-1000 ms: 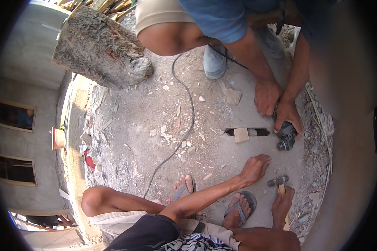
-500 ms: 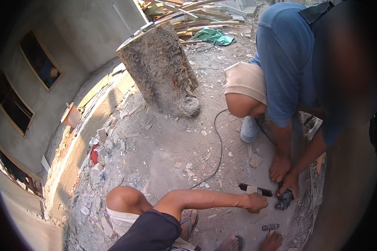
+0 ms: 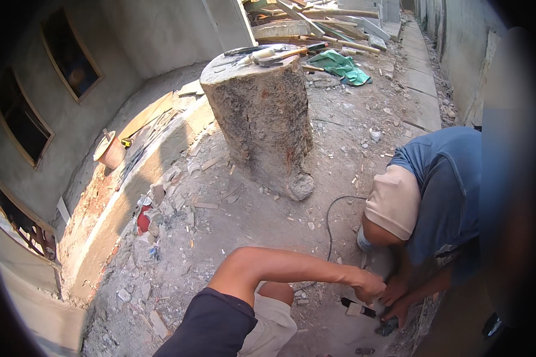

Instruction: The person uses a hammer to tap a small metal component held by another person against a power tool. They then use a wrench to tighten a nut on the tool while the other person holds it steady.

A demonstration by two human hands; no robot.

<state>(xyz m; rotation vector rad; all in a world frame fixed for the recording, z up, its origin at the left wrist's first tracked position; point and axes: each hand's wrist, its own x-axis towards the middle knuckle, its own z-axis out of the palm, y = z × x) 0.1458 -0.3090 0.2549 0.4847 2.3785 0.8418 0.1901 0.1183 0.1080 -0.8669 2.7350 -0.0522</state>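
Note:
My left hand (image 3: 369,285) is closed at the end of my outstretched arm, right beside a co-worker's hands (image 3: 397,294). What its fingers hold, if anything, is hidden. Just below it on the ground lies a flat black bar with a pale wooden block (image 3: 357,307) against it. One hand of the co-worker rests on a dark power tool (image 3: 387,326) next to that bar. At the bottom edge a hammer head (image 3: 365,351) shows, its handle cut off by the picture. My right hand is out of view.
A thick tree stump (image 3: 262,119) stands ahead with tools on top. The co-worker in blue (image 3: 438,190) crouches at the right. A black cable (image 3: 329,229) crosses the rubble-strewn ground. Farther off are a green cloth (image 3: 342,66), a timber pile (image 3: 315,27) and a bucket (image 3: 110,152).
The view has shifted, and my left hand has gone from the black bar to beside the co-worker's hands. My right hand, earlier at the hammer's handle, has left the picture. The co-worker bends lower.

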